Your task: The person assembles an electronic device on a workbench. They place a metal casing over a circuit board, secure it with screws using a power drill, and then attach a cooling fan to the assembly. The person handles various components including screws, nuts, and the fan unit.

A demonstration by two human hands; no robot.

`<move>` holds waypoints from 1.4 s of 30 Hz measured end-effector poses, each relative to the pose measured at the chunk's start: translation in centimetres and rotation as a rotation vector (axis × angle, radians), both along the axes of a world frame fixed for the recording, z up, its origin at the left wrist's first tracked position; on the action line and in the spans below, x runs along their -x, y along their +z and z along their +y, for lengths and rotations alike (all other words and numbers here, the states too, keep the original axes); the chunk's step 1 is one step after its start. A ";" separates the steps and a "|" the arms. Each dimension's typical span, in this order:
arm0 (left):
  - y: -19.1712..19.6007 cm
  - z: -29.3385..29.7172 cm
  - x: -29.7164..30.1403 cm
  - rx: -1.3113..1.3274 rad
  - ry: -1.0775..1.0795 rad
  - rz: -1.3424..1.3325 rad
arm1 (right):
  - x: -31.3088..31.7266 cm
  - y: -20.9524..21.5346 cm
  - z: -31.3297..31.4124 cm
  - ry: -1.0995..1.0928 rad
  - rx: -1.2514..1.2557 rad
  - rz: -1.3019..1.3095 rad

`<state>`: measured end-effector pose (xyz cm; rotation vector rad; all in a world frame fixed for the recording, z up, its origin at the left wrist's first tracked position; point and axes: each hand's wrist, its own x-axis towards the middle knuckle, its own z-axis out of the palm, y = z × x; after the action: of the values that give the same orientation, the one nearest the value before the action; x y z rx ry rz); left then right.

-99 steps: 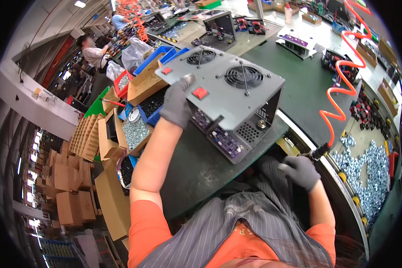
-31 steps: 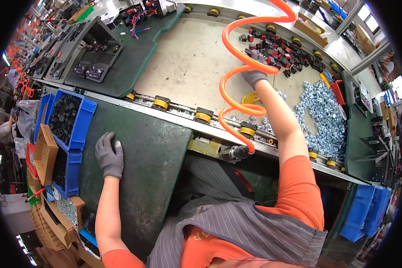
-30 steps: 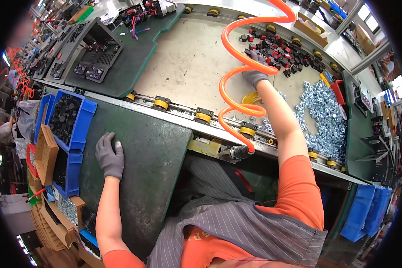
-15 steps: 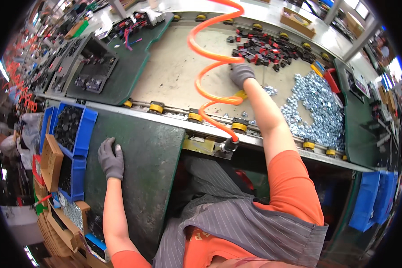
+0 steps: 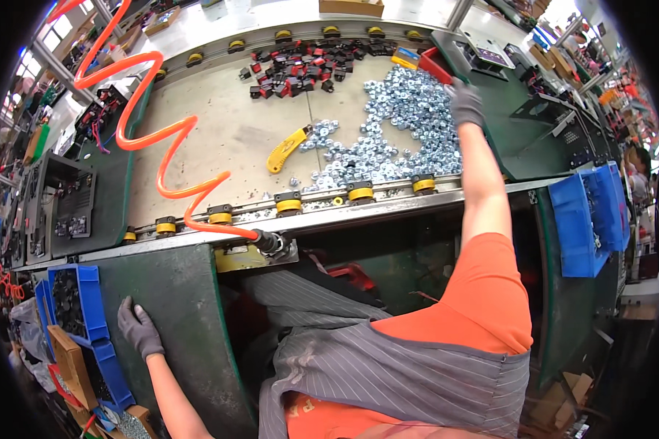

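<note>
Right hand [image 5: 466, 102] reaching into the nuts [image 5: 406, 124], far right of bench [image 5: 234, 139].
Its grip can't be read from here. Left hand [image 5: 140, 331] open, flat on the green mat [image 5: 176, 307], near left. Nuts: small, hard, individually light, probably slippery and loose; best scooped or pinched off the pile edge. Yellow knife [image 5: 288, 148] lies just left of them.

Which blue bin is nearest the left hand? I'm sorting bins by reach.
The blue bin of dark parts just left of the gloved left hand; the other blue bins hang at the far right.
</note>
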<state>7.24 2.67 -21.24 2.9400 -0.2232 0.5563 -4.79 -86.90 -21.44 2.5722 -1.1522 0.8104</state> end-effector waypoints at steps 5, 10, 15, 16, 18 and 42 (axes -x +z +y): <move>0.0 0.2 0.4 -0.032 0.032 0.015 | 11.6 0.1 -0.2 -0.468 -0.075 0.264; 0.1 0.1 0.0 -0.035 0.029 0.006 | 10.3 3.8 4.0 -0.521 -0.174 0.459; 0.4 -0.4 0.0 -0.018 0.028 0.005 | 10.0 1.3 2.4 -0.509 -0.150 0.436; 0.5 -0.6 0.0 -0.016 0.025 0.009 | 9.6 1.3 2.7 -0.501 -0.162 0.431; 0.5 -0.7 0.1 -0.019 0.026 -0.001 | 8.8 1.3 4.3 -0.488 -0.133 0.462; 0.1 0.3 0.4 0.080 -0.004 -0.057 | -4.1 7.7 39.9 0.972 -1.392 -0.158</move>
<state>6.84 2.96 -21.12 2.8486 -0.2086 0.6339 -0.67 -46.95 -13.79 4.4402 -0.3335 0.2615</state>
